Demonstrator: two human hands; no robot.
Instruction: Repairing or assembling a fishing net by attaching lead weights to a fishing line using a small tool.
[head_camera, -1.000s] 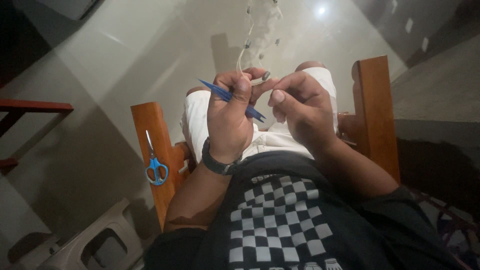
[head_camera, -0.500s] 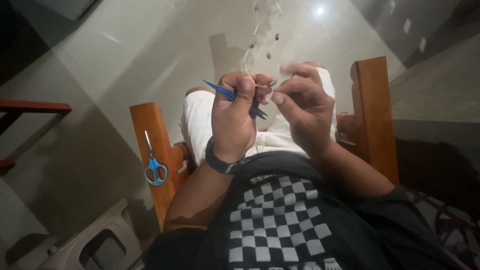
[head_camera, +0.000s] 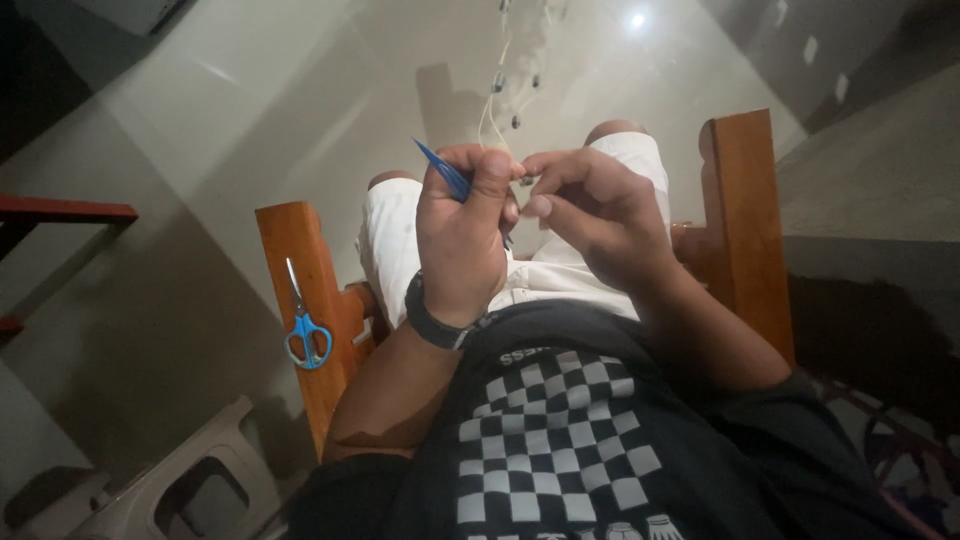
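While I sit in a wooden armchair (head_camera: 745, 210) looking down over my lap, my left hand (head_camera: 465, 235) is closed in a fist round a slim blue tool (head_camera: 442, 168), thumb pressed over the fingers, the tool's pointed end sticking up and away to the left. My right hand (head_camera: 590, 205) meets it just beside the thumb, forefinger and thumb pinched together on something small at the spot where a pale string (head_camera: 492, 105) comes down; what sits between the fingertips is too small to make out, though it may be a bead. That string rises from my hands toward the top edge of the view, carrying a few small dark beads (head_camera: 516, 121) spaced along it, and its upper part blurs against the pale tiled floor (head_camera: 300, 90). Both hands hover above my knees in white shorts (head_camera: 400, 235), between the chair's two armrests. A black band (head_camera: 432, 322) circles my left wrist. On the flat top of the left armrest (head_camera: 300, 270), near its middle, lies a small pair of blue-handled scissors (head_camera: 305, 325), blades pointing away from me, well apart from either hand. My dark shirt (head_camera: 560, 440) with its black-and-white chequered panel fills the lower middle of the view. A grey plastic stool (head_camera: 190, 485) stands on the floor at the lower left corner, beside the chair.
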